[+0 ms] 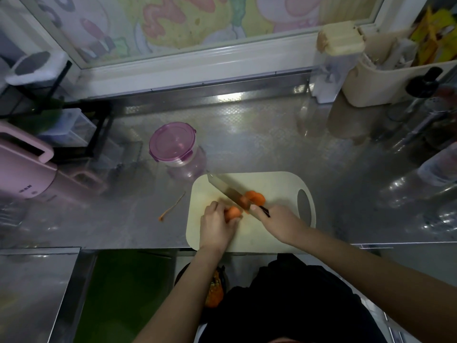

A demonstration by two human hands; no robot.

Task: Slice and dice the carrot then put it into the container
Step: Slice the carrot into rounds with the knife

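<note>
While the left hand (217, 226) held the carrot (232, 212) with curled fingers right beside the knife (227, 189) gripped by the right hand (277, 220), a roll risked a cut.

Steel counter (272, 134) below painted window (197, 18)

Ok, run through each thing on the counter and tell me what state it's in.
carrot: partly cut, rest held by left hand
carrot pieces: cut off, lying right of the blade
cleaver: gripped by right hand, edge down at the carrot
container: closed, purple lid on
cutting board: flat on steel counter
carrot peel: loose on the counter, left of board
</note>
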